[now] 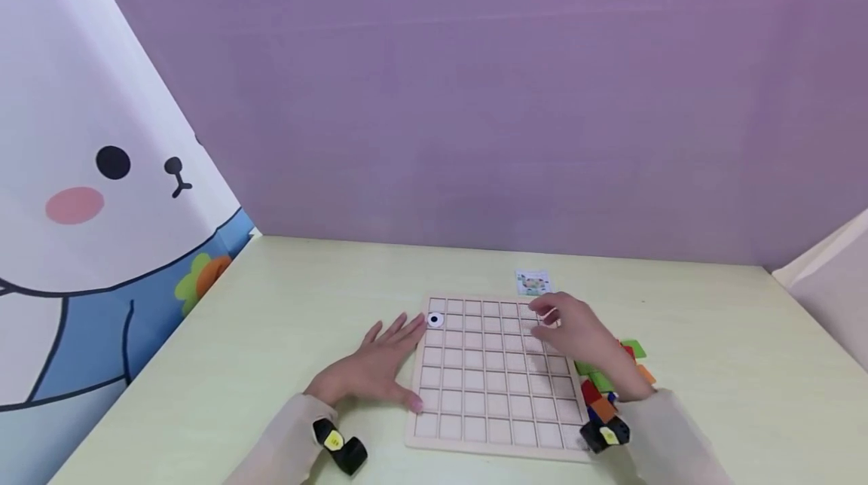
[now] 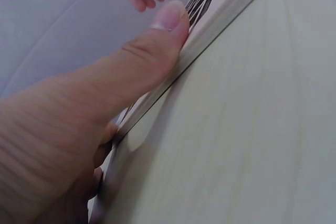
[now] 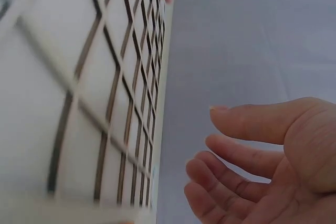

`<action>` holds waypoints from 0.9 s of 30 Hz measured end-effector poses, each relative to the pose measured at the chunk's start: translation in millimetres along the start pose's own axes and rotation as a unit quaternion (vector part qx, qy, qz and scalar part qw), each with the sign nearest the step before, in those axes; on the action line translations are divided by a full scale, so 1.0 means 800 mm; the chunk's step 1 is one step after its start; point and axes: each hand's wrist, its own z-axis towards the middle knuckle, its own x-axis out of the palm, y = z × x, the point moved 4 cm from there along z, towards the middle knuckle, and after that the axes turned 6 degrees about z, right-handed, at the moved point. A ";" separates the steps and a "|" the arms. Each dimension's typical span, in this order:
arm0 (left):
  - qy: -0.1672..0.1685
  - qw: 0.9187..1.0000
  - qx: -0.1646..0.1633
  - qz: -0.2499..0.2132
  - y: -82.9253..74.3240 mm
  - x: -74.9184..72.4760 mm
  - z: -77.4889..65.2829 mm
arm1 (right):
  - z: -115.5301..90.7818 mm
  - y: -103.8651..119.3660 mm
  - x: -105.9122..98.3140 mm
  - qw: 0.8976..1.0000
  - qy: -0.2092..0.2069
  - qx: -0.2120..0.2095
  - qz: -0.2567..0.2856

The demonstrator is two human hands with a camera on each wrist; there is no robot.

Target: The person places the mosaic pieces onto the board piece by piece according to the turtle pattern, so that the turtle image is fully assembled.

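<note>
- Board [image 1: 497,382]: flat on the tabletop [image 1: 739,387], in front of the person, between the two hands, ruled into square cells.
- Left hand [image 1: 380,370]: fingers spread and straight along the board's left side, the thumb touching the rim; it grips nothing.
- Right hand [image 1: 576,328]: raised above the far right cells, fingers loosely bent, thumb apart from them; nothing shows in its grasp.
- Doing this well: the left hand seems best used as a light brace, so that the grid does not skid. The right hand would do better coming straight down over one cell than sweeping across, and should leave the disc [image 1: 435,320] undisturbed; that lies in the left column, near the far corner.
- Tiles [image 1: 591,392]: a loose heap in green, red, orange and blue, just beside the board's right edge. The right forearm and wristband [image 1: 606,434] hide part of it; a low sleeve could knock pieces about.
- Card [image 1: 534,282]: just beyond the far edge, near the right fingertips; its print is too small to read.
- Behind: a purple backdrop [image 1: 502,93].
</note>
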 end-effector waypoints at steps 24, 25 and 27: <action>-0.002 1.000 0.001 0.000 -0.001 -0.002 0.000 | -0.025 -0.067 -0.045 0.999 0.025 0.037 -0.018; -0.002 1.000 0.001 0.000 -0.001 -0.002 0.000 | -0.026 -0.069 -0.045 0.999 0.028 0.042 -0.018; -0.002 1.000 0.002 -0.003 -0.001 -0.002 -0.001 | -0.026 -0.073 -0.046 0.998 0.032 0.052 -0.018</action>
